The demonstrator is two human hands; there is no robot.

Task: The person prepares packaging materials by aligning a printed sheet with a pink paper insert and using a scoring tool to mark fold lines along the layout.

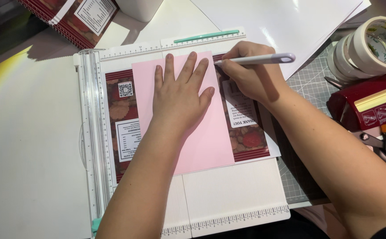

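1. The right hand (250, 79) is seen with its fingers closed around a pale grey scoring stylus (257, 59), which is held nearly level, its long axis running left to right, the tip pointed left at the upper right edge of the pink card (202, 137).
2. The left hand (179, 97) is laid flat, fingers spread wide, pressed on the upper middle of the pink card; nothing is gripped by it.
3. The pink card is placed lengthwise on a red floral printed sheet (122, 110), whose strips are left showing on both sides.
4. Both sheets are rested on a white scoring board (228, 194), bordered by a ruled rail (91, 132) at its left.
5. The stylus tip is held just right of the left hand's fingertips, the right hand being the nearer to the card's right edge.
6. Rolls of tape (374, 44) and a red dispenser (370, 104) are set well apart to the right.
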